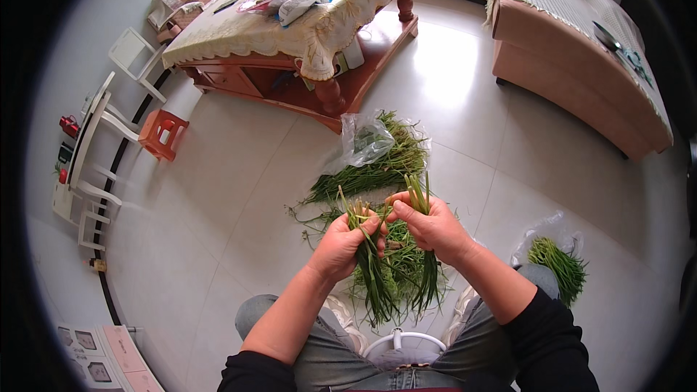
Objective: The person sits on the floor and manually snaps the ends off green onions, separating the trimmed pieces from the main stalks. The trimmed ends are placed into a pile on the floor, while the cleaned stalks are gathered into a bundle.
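Note:
My left hand [346, 242] is closed round a bunch of long green stalks [375, 288], probably garlic chives, their pale cut ends up and their leaves hanging down. A thinner bunch of the same greens [428, 283] hangs from my right hand [430, 223], whose thumb and forefinger meet near the top of the left bunch. Below both hands lies a loose heap of green leaves and trimmings [397, 267] on the floor. Just beyond it, a large pile of stalks [375, 169] lies partly under a clear plastic bag [367, 139].
A neat bundle of greens [558, 267] rests on clear plastic right of my knee. A wooden table with a lace cloth [245, 32] stands ahead, a pink sofa [566, 60] at the right. An orange plastic stool [163, 135] and white chairs [133, 57] are at the left.

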Demonstrator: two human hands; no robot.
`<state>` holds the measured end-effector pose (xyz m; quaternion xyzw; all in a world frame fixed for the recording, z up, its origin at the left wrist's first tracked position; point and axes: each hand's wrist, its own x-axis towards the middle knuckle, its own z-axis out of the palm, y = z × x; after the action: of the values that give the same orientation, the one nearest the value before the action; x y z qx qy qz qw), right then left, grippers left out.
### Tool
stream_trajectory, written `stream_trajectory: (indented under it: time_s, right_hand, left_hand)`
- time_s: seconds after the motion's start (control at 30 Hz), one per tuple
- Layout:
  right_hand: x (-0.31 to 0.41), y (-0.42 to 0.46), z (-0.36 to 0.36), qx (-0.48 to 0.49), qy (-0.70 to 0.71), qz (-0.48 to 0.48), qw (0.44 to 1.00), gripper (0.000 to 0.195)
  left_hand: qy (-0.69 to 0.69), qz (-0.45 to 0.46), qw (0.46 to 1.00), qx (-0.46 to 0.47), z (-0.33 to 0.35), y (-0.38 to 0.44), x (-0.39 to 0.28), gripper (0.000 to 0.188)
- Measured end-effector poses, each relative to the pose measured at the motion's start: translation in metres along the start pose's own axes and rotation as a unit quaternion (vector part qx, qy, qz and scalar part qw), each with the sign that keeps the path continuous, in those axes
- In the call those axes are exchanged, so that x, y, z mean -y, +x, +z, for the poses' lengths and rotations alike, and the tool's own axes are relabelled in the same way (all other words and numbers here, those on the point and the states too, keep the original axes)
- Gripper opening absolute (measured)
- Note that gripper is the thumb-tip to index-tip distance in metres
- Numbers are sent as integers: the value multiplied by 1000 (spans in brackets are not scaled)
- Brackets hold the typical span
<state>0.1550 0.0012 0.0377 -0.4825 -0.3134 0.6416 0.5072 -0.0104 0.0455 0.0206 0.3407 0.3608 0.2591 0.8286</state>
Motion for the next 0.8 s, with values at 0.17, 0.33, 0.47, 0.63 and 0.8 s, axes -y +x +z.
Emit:
stream_trajectory:
  time_s: [0.17,0.33,0.47,0.63,0.8]
  right_hand:
    - [-15,6,-5,-53,-69,-90,992,26]
    - [-15,4,-9,-17,-103,-60,993,19]
    - [-22,6,-6,-27,-91,-71,993,17]
    - [-24,8,-9,-33,-89,-45,994,17]
    - [-15,6,-9,-47,-47,-45,997,17]
  left_hand:
    - [5,19,1000,1,0,1,2,16]
    - [12,48,999,-13,2,-1,2,20]
    - [24,29,999,-16,7,-1,2,22]
    - [-42,46,995,-83,4,1,3,19]
    - [-59,138,980,-130,-12,5,3,15]
